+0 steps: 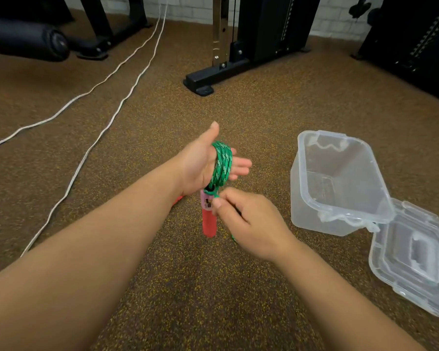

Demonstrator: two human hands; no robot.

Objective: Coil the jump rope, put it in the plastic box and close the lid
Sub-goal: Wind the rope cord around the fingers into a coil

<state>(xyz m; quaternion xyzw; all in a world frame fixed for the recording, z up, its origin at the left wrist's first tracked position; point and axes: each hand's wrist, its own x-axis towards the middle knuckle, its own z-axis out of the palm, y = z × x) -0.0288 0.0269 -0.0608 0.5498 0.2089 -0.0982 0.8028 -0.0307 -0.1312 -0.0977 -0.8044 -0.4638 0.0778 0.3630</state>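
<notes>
Left hand (200, 163) flat, jump rope (222, 163) wrapped round; right hand (249, 221) fingers pinch it.

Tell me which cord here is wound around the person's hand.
The green jump rope, coiled around the left hand. The two white cords lie loose on the floor to the left, away from both hands.

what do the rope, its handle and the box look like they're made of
Rope: braided fabric cord, matte; green and white weave shows. Handle: probably smooth plastic or rubbery, red with pink collar. Box: clear glossy plastic; the floor shows through.
</notes>
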